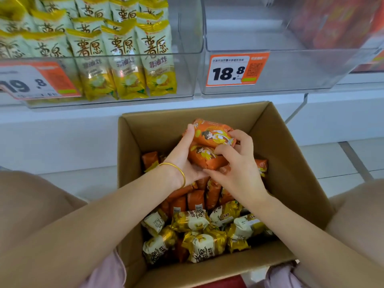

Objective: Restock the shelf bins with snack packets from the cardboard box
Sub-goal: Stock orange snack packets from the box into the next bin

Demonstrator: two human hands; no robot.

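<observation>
Shelf bins (185, 77) hang above the cardboard box (291, 163); near its far wall, left hand (182, 161) and right hand (239, 167) clasp two orange snack packets (209, 135), apparently gathering; next, lift them into the 18.8-tagged bin (291, 75).

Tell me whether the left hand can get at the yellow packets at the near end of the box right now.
Probably not yet: the left hand and right hand both grip orange packets. The yellow packets lie uncovered, so it could once freed.
</observation>
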